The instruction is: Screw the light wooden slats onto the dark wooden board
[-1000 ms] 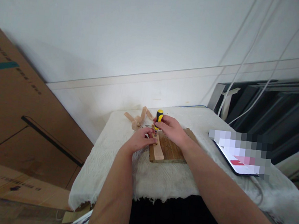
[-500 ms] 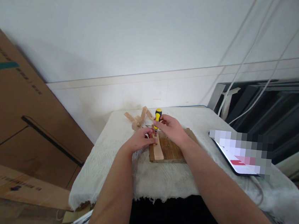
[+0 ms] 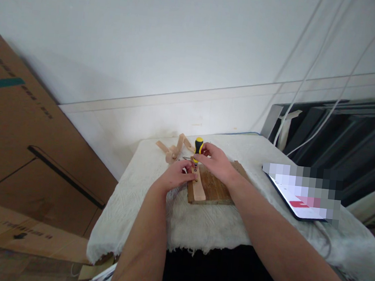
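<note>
An upright yellow-and-black screwdriver (image 3: 199, 145) is gripped at its handle by the fingers of my right hand (image 3: 217, 160). Its tip points down at the upper part of a pale, curved wooden piece (image 3: 198, 191). My left hand (image 3: 179, 174) pinches that piece near the screwdriver tip, thumb across the top. Beneath it lies a brown wooden board (image 3: 218, 184) with small marks on its surface. Just behind my left hand, several loose light wooden parts (image 3: 172, 153) sit in a cluster. Whatever is right under the tip is too small to make out.
A tablet (image 3: 297, 199) with a lit, partly blurred screen lies on the right of the white cloth (image 3: 141, 198) covering the table. A large cardboard box (image 3: 38, 156) stands on the left. White cables (image 3: 312, 68) hang at the right before dark panels.
The screwdriver handle has turned, now showing more black than yellow toward me. Both hands stay in nearly the same place, and the wooden piece has not moved.
</note>
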The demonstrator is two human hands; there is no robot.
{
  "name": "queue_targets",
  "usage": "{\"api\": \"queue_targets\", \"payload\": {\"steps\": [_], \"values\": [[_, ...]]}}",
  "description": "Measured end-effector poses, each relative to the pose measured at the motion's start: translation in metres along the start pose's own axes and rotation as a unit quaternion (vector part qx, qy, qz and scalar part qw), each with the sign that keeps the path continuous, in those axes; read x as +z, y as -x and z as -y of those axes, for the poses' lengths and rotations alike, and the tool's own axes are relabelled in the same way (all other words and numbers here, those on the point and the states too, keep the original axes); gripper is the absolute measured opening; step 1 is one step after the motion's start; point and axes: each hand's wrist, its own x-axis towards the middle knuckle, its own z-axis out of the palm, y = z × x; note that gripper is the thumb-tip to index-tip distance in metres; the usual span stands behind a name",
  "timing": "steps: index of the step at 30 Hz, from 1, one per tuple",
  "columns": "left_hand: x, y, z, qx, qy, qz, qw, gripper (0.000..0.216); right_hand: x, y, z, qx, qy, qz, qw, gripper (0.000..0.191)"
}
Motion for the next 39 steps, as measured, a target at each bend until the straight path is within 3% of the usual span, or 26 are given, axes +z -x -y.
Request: {"api": "queue_targets", "payload": {"steps": [15,21,35,39], "values": [[0.0009,0.0006,-0.0037,-0.005,0.001,-0.005,1.000,0.022,-0.0022,0.0021,0.0029,-0.022,-0.025,0.012,0.999,0.022],[0.0004,0.0000,-0.0022,-0.004,-0.006,-0.003,1.000,0.021,-0.0008,0.0013,0.0013,-0.013,-0.009,-0.029,0.999,0.026],[-0.0004,0.0010,-0.0014,0.006,-0.018,0.000,1.000,0.020,0.0001,0.0003,-0.0016,0.012,-0.127,0.013,0.992,0.024],[-0.0002,0.0009,-0.0012,0.004,-0.014,0.002,1.000,0.020,-0.0011,0.0012,0.0001,0.010,-0.108,0.013,0.994,0.023]]}}
